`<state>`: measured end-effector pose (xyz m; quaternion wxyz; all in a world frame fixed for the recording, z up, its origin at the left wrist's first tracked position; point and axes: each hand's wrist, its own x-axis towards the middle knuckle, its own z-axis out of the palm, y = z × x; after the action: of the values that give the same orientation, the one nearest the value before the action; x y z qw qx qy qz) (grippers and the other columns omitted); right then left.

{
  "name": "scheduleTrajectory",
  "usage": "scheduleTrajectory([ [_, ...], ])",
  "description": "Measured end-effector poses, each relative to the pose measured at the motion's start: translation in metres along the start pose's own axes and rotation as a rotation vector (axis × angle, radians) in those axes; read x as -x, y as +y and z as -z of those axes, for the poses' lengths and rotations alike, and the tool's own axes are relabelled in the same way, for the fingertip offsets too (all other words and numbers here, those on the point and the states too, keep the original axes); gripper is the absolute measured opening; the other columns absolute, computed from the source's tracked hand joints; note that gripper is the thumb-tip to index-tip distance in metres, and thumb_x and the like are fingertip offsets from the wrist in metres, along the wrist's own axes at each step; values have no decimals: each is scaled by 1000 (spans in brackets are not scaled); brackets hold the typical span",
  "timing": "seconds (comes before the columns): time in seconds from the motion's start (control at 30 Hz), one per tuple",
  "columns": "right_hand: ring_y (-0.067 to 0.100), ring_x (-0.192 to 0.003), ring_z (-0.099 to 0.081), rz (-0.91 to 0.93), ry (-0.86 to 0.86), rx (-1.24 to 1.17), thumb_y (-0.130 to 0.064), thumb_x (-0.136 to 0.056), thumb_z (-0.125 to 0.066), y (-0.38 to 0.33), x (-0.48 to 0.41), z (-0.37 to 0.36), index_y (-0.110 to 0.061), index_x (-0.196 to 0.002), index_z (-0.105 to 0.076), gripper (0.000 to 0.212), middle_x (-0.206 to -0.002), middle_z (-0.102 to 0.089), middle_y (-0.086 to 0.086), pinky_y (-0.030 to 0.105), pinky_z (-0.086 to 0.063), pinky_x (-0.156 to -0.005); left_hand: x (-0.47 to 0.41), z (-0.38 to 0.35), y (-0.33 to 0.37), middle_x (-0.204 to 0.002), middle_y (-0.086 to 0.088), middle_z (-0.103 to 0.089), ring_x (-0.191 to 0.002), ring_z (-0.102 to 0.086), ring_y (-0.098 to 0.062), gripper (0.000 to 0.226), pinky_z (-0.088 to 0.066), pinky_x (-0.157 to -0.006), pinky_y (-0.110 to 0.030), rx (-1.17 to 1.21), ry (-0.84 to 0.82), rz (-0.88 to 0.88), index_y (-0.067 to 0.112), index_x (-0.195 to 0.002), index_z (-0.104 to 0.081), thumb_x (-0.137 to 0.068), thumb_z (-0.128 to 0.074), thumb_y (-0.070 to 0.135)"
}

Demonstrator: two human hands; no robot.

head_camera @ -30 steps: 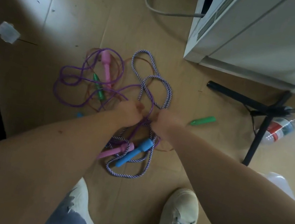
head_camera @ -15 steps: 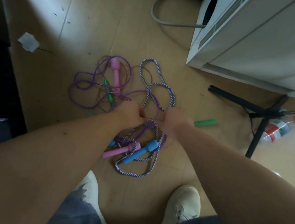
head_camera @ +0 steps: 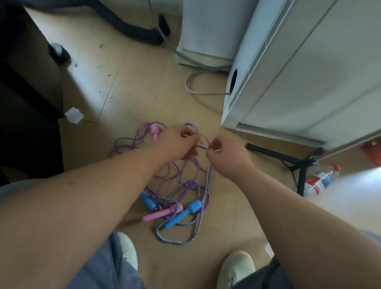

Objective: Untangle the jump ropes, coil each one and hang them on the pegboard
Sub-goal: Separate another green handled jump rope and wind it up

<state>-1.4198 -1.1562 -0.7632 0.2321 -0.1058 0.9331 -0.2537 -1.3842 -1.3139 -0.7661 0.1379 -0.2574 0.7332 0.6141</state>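
Observation:
Tangled jump ropes lie on the tan floor in front of my feet. A blue-and-white braided rope (head_camera: 198,222) with blue handles (head_camera: 183,213) loops near my shoes. A purple rope (head_camera: 124,144) with pink handles (head_camera: 159,214) spreads to the left. My left hand (head_camera: 177,142) and my right hand (head_camera: 223,151) are raised close together, each pinching strands of the braided rope, which hang down from them to the pile. Which strands each hand holds is partly hidden by the fingers.
A white cabinet (head_camera: 323,78) stands at the right with a grey cable (head_camera: 202,87) at its base. A black tripod leg (head_camera: 281,156) and a plastic bottle (head_camera: 318,183) lie to the right. Dark furniture (head_camera: 3,86) fills the left. My white shoes (head_camera: 237,264) are below.
Both hands have lifted from the floor pile, pulling the braided rope up with them. The view has tilted up, showing more of the room; the green handle is out of sight.

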Motion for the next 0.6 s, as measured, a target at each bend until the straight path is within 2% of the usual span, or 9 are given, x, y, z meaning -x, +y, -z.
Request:
scheduleTrajectory([
  [0.1, 25, -102, -64, 54, -11, -29, -22, -89, -62, -14, 28, 11, -14, -109, -68, 22, -107, -70, 5, 34, -51, -86, 30, 2, 19, -82, -11, -66, -79, -70, -33, 13, -59, -85, -52, 119, -19, -2, 15, -86, -61, -98, -60, 10],
  [0.17, 23, -101, -64, 77, -10, -60, -23, -87, -65, -22, 43, 17, -18, -109, -65, 22, -106, -70, 2, 31, -49, -82, 48, 5, 30, -84, -11, -66, -84, -71, -35, 8, -61, -76, -44, 147, -32, -31, 14, -90, -62, -98, -61, 11],
  [0.23, 19, -94, -65, 77, -11, -98, -28, -86, -70, -30, 57, 23, -22, -109, -61, 26, -101, -68, -3, 29, -48, -76, 68, 8, 42, -84, -9, -67, -78, -72, -29, 5, -62, -66, -35, 168, -31, -85, 14, -92, -63, -96, -63, 12],
  [0.3, 16, -91, -67, 98, -38, -137, -30, -84, -73, -38, 69, 27, -22, -113, -62, 32, -98, -69, -7, 32, -53, -79, 88, 10, 55, -82, -7, -69, -70, -72, -24, 5, -60, -61, -30, 185, -34, -136, 14, -90, -65, -94, -64, 11],
  [0.43, 14, -86, -64, 184, -59, 46, -36, -92, -65, -50, 98, 38, -23, -106, -70, 20, -94, -70, -6, 29, -48, -74, 121, 17, 76, -85, -7, -69, -69, -72, -21, 4, -55, -53, -26, 259, -18, -210, 14, -93, -67, -94, -65, 18],
  [0.53, 16, -83, -69, 210, 5, 0, -35, -97, -57, -58, 121, 50, -21, -96, -72, 20, -91, -74, -5, 29, -52, -73, 149, 22, 88, -90, -7, -70, -69, -72, -17, 16, -58, -56, -24, 280, -14, -265, 11, -104, -66, -99, -60, 24],
  [0.6, 19, -82, -69, 229, 93, -25, -33, -99, -54, -65, 134, 61, -18, -93, -73, 26, -90, -75, -2, 30, -52, -72, 169, 24, 94, -100, -9, -70, -81, -72, -20, 28, -59, -68, -31, 178, -13, -322, 13, -106, -66, -103, -51, 36],
])
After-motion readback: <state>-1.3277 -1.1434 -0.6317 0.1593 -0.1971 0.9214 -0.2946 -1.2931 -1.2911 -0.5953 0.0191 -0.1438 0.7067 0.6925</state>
